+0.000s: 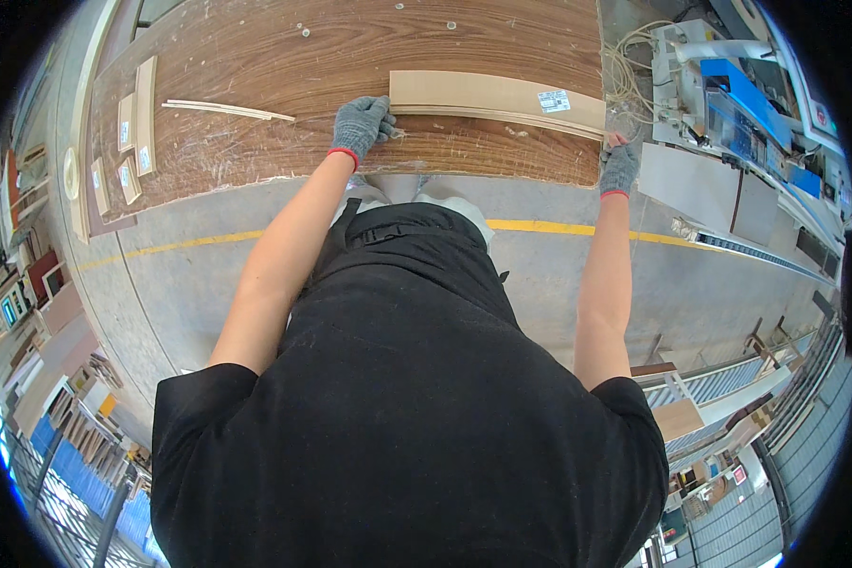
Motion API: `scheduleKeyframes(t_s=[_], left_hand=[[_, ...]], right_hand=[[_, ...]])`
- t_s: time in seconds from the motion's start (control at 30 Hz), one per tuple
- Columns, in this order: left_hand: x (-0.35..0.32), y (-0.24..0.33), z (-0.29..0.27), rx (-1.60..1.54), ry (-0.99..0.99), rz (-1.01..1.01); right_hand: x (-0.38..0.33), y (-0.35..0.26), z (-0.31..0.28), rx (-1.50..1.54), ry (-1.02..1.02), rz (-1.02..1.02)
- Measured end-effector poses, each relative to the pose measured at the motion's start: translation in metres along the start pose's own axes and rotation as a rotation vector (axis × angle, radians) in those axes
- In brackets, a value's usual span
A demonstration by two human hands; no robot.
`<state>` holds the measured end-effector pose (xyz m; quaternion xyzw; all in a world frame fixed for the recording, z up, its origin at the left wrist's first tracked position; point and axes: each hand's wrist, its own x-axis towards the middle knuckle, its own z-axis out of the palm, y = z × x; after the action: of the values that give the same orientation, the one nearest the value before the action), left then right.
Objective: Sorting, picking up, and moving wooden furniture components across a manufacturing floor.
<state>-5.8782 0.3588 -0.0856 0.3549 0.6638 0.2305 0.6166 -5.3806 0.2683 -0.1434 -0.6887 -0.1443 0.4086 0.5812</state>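
Pale wooden boards [473, 92], stacked in the frame's upper right-centre, on a brown wood-grain tabletop [256, 57], left gloved hand [361, 125] at their left end, right gloved hand [619, 168] at their right, each grip's closure too unclear to tell

hands [361, 123] grey-gloved, red cuffs [614, 193] | black short-sleeved top [417, 398] | black buckle [384, 234]

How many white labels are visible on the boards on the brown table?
5: one label on the long board, and one on each of four shorter boards at the far left. Others may be hidden underneath.
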Motion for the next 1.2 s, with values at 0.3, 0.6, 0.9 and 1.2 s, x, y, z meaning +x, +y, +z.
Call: scheduleKeyframes(t_s=[0.3, 0.6, 0.9, 1.2], left_hand=[[-0.002, 0.001, 0.005, -0.028, -0.028, 0.038], [0.006, 0.000, 0.005, 0.117, 0.022, 0.026], [0.003, 0.002, 0.008, 0.185, 0.020, 0.069], [0.006, -0.008, 0.005, 0.151, 0.053, 0.076]], right_hand=[[-0.008, -0.002, 0.007, -0.015, 0.108, -0.049], [-0.008, -0.004, 0.011, 0.071, 0.133, 0.036], [-0.008, -0.007, 0.005, 0.040, 0.125, 0.060], [-0.021, -0.009, 0.016, 0.050, 0.105, 0.026]])
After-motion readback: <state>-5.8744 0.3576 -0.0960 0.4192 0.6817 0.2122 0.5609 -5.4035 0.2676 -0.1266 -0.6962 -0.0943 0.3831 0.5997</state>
